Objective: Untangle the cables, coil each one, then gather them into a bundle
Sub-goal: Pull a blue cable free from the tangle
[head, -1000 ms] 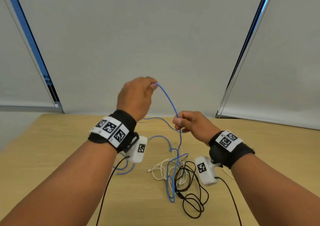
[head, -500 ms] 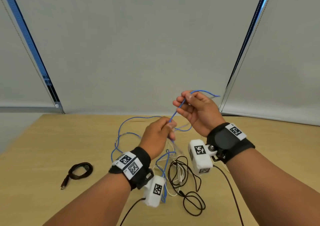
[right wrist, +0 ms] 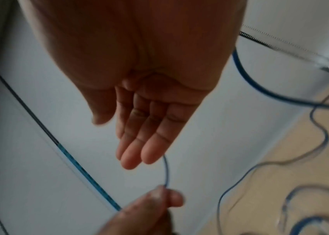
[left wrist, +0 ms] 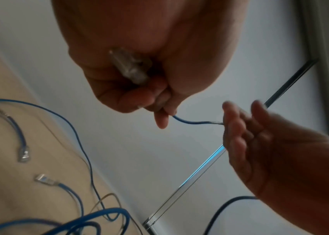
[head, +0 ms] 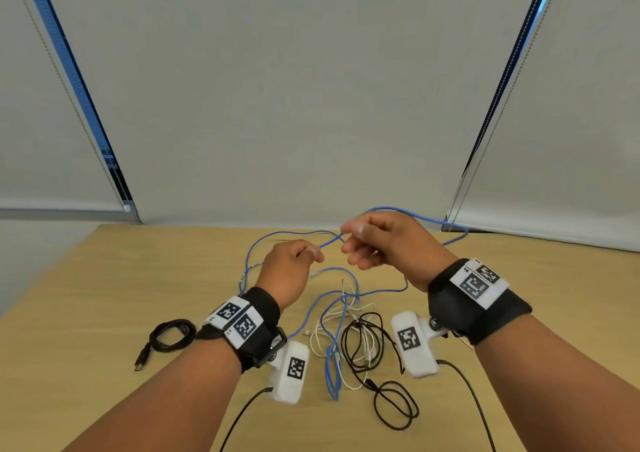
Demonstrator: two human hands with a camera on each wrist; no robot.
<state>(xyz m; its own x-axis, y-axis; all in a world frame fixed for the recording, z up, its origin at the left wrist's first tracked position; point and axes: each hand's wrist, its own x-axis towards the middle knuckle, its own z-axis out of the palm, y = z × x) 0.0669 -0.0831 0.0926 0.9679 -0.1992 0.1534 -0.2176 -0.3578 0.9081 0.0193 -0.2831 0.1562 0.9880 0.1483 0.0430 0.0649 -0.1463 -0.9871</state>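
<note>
A thin blue cable [head: 330, 242] runs taut between my two hands above the wooden table [head: 104, 278]. My left hand [head: 315, 252] pinches it at the fingertips. In the left wrist view the cable's clear plug [left wrist: 129, 65] is tucked in that hand's palm. My right hand [head: 349, 240] is a little higher, with straight fingers [right wrist: 137, 147]. The cable passes behind them and loops over the back of that hand. The rest of the blue cable lies tangled with a white cable [head: 322, 341] and a black cable [head: 381, 379] below my wrists.
A coiled black USB cable [head: 171, 335] lies apart at the left of the table. Two loose clear plugs on blue cable ends [left wrist: 22, 154] rest on the tabletop. Window blinds [head: 311, 105] hang behind the far edge.
My left hand came down from high up to table-side height, still pinching the blue cable. My right hand rose and turned, and the cable now loops over its back.
</note>
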